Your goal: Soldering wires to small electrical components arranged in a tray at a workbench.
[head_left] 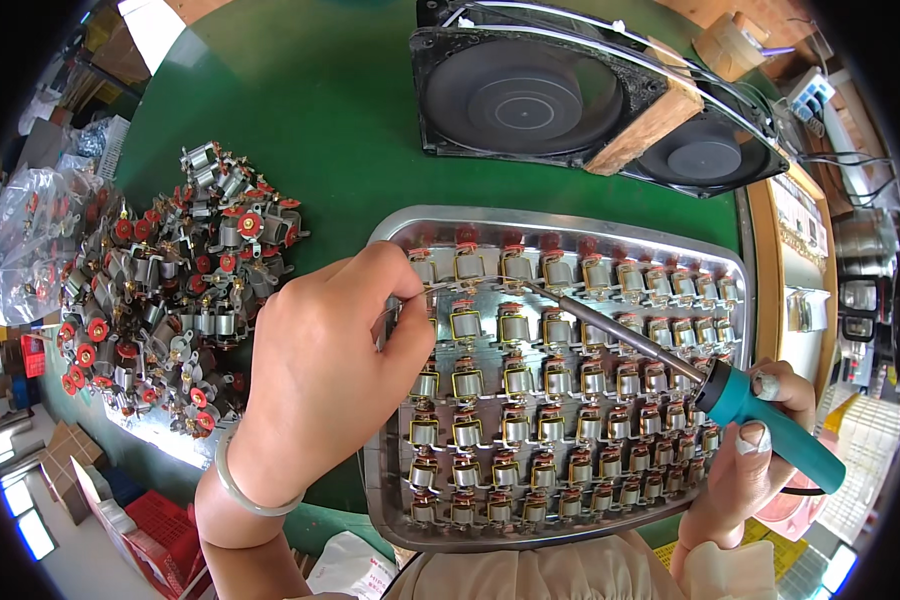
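Note:
My right hand (753,440) grips the teal handle of a soldering iron (780,425). Its long metal shaft points up and left, and the tip is at a small metal part (516,266) in the top row of a metal tray (560,540). My left hand (355,330) is over the tray's left side, with thumb and index finger pinched on a thin solder wire (450,285) that runs toward the iron's tip. Several rows of small silvery coil parts (467,380) with yellow edges stand in the tray. Whether the tip touches the part is too small to tell.
A heap of similar parts with red discs (170,300) lies left on the green table (300,110), beside a clear plastic bag (35,240). Two black fans (523,105) joined by a wooden strip (645,125) stand behind the tray. A wooden-framed box (800,270) is at the right.

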`<state>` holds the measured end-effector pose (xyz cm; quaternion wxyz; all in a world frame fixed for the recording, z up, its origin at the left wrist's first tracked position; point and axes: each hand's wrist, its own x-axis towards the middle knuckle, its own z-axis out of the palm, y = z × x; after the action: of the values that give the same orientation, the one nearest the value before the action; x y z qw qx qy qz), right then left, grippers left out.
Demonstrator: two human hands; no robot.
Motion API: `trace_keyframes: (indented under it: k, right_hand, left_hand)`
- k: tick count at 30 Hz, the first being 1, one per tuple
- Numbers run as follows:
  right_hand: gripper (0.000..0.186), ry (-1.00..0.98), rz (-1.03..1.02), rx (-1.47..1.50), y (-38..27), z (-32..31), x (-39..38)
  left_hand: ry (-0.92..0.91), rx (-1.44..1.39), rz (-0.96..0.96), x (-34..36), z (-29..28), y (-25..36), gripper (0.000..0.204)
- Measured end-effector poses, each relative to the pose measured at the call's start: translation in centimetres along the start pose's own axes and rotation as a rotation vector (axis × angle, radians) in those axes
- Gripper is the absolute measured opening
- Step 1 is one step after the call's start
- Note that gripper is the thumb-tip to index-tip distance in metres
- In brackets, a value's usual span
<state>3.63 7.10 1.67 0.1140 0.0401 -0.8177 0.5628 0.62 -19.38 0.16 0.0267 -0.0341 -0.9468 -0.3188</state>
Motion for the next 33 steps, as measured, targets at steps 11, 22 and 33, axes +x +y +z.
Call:
trace_keyframes:
  k: [11, 22, 33]
  right_hand:
    - [0.043, -0.003, -0.005, 0.002, 0.25, 0.0, -0.05]
    - [0.043, 0.022, -0.041, -0.013, 0.6, 0.22, 0.06]
    - [0.042, 0.001, -0.012, -0.008, 0.44, 0.15, -0.03]
  left_hand:
    - [-0.017, -0.009, -0.016, -0.16, -0.09, 0.39, 0.01]
    - [-0.008, -0.021, -0.04, -0.11, -0.33, 0.37, 0.009]
    - [0.043, -0.084, 0.03, -0.2, 0.38, 0.0, 0.007]
